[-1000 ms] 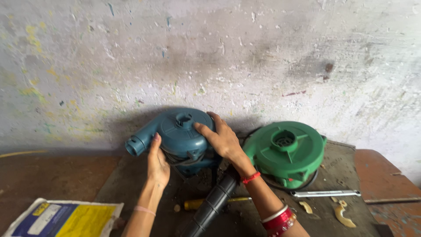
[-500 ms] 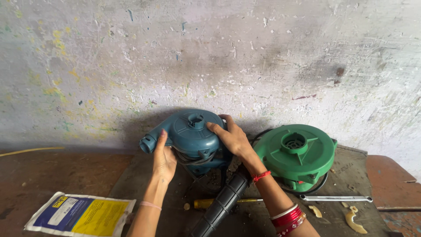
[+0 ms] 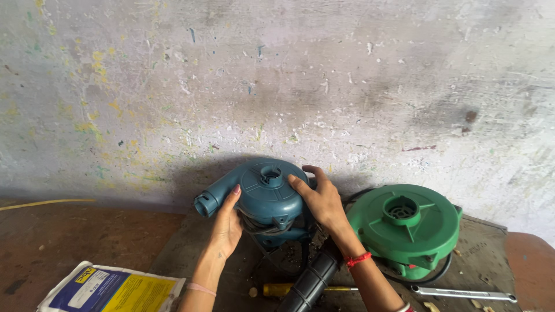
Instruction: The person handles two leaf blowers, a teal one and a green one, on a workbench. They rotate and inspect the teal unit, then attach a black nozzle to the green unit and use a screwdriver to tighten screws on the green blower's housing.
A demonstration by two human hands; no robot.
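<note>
A blue blower housing [image 3: 263,196] is held upright between both hands, close against the stained wall [image 3: 277,81], with its round nozzle pointing away to the outer side of the left hand. The left hand [image 3: 226,222] is pressed flat along the near flank of the casing, fingers extended and only loosely curled, while the right hand [image 3: 322,199] is wrapped over the opposite flank, its fingers spread across the domed cover near the central intake. Neither hand is closed tight; the casing is simply cradled between the palms. Judged from this, the step in hand appears to be the steadying or seating of the housing. A firmer purchase or a turn of the casing would seem to be called for next. Just beyond the right wrist a green blower [image 3: 404,228] lies flat; below the grip a black ribbed handle [image 3: 312,283], a yellow screwdriver [image 3: 283,289] and a spanner [image 3: 462,293] are seen, and a printed bag [image 3: 113,289] lies beneath the left forearm.
</note>
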